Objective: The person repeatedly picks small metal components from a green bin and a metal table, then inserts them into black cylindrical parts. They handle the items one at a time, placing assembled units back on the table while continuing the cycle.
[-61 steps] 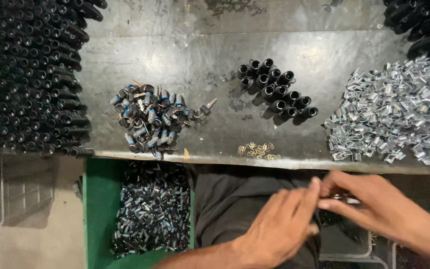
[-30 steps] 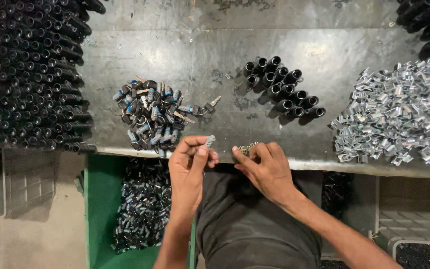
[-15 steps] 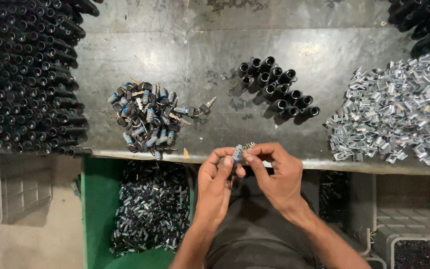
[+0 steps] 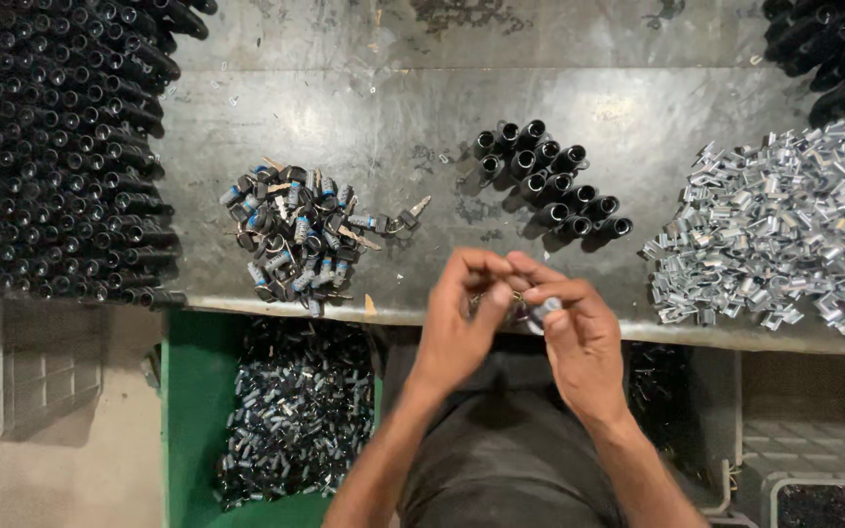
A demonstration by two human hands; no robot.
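Note:
My left hand [image 4: 457,328] and my right hand [image 4: 579,337] meet at the front edge of the metal worktable [image 4: 364,108], fingertips pinched together. Between them sits a small metal cylinder part [image 4: 543,311], gripped mainly by my right fingers; the left fingertips press on its end. Small brass pieces behind my fingers are mostly hidden. A pile of small keyed lock parts [image 4: 300,235] lies to the left. A cluster of upright black tubes [image 4: 550,186] stands just beyond my hands.
A heap of bent shiny metal clips [image 4: 784,230] lies on the right. Stacked black tubes [image 4: 51,147] fill the left side, more at the top right [image 4: 833,49]. A green bin [image 4: 188,420] of dark small parts sits below the table edge.
My hands have shifted slightly right and lower along the table edge, still pinched together on the small part. Earlier they rose from my lap to the edge.

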